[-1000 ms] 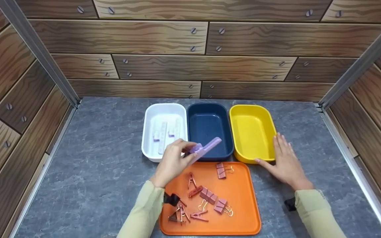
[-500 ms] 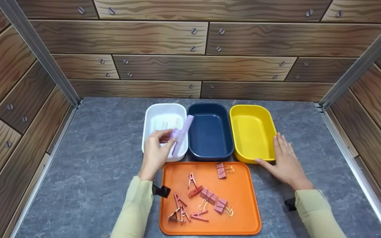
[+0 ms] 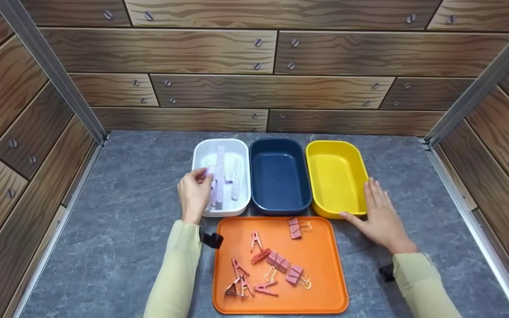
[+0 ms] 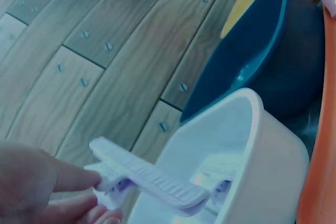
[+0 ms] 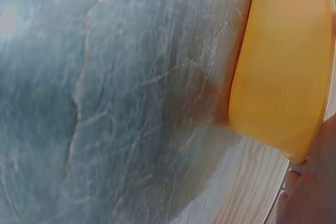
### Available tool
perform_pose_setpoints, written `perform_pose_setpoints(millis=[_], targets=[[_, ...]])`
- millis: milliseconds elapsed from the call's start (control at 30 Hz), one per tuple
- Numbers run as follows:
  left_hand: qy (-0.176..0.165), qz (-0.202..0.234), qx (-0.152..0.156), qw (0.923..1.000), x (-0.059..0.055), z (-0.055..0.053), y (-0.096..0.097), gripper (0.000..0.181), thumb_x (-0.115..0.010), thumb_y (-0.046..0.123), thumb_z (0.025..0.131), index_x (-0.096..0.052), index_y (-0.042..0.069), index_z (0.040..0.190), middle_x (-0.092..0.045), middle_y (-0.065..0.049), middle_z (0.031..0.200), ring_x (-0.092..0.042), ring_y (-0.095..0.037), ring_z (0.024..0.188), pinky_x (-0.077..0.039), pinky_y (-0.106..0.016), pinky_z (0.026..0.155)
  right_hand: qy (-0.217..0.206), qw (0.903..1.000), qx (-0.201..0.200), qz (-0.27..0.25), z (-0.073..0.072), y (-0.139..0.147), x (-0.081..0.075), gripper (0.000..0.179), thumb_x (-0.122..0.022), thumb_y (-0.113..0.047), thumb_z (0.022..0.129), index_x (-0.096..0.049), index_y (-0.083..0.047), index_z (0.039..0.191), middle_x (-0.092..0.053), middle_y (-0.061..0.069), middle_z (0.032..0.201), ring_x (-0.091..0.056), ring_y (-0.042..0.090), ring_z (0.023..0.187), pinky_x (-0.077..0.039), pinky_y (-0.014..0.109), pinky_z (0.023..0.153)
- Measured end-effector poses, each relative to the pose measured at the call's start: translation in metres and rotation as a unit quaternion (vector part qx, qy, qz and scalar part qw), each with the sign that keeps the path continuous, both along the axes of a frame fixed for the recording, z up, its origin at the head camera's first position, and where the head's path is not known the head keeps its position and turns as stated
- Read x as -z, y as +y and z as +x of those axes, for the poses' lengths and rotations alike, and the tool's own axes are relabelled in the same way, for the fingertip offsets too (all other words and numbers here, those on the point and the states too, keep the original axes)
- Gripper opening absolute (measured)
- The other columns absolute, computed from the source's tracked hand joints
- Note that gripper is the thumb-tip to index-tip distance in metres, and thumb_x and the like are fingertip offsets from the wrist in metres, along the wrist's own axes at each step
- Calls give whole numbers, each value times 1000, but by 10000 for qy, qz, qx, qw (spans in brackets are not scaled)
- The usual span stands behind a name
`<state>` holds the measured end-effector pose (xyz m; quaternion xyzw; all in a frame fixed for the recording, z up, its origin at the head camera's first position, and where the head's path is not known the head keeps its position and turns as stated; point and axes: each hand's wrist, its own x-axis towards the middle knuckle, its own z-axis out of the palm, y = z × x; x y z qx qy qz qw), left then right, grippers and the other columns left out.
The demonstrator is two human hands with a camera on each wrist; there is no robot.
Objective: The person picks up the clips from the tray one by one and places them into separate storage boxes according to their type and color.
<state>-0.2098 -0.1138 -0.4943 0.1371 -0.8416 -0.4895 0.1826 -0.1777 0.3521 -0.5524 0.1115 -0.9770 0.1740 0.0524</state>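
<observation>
In the head view, the left hand (image 3: pixel 195 194) pinches a purple clip (image 3: pixel 220 176) between thumb and fingers, at the near left of the white box (image 3: pixel 228 213). Other purple clips (image 3: pixel 235 180) lie in that box, one just right of the held clip and one partly hidden beneath it, so the purple share looks nearly done. Nearer the body and right of the left hand, the pegs (image 3: pixel 256 238) and binder clips (image 3: pixel 279 260) lie on the tray (image 3: pixel 325 265); that share looks untouched. Right of the left hand, past the white box, stand the blue box (image 3: pixel 281 176) and the yellow box (image 3: pixel 336 176). The right hand (image 3: pixel 380 216) rests its straight fingers against the yellow box's near right corner and grasps nothing.

In the left wrist view, the held clip slants from the fingertips over the white box; it does not look released yet, and whether it touches anything inside cannot be told.

In the right wrist view, only bits of the right hand show at the yellow box's edges, beside the desk (image 5: pixel 115 103).
</observation>
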Motion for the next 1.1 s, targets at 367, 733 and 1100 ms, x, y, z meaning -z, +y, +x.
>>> perform_pose_setpoints(millis=[367,733,1100], targets=[[-1047,-673,-5,9922,12,-15,-5,39,-70,14,93,-68,-8,125,-69,-26,119,-64,-44,111,-51,-52,96,-34,10000,34,-45,0,-1,1,112,-60,-68,92,-11,7,159,-7,27,166,-7,44,152,-9,60,121],[-515,-574,235,9967,15,-9,-9,48,-72,24,94,-65,-2,134,-69,-18,125,-68,-35,108,-52,-48,96,-19,10000,56,-20,0,-1,0,111,-59,-68,92,-11,6,160,-7,27,166,-6,43,152,-7,57,122],[372,-1036,1042,9884,22,-3,-20,57,-75,31,93,-61,1,140,-58,-22,140,-52,-37,132,-39,-46,112,7,10000,10,-6,0,0,1,111,-59,-67,93,-10,7,160,-5,27,166,-7,45,151,-4,56,122]])
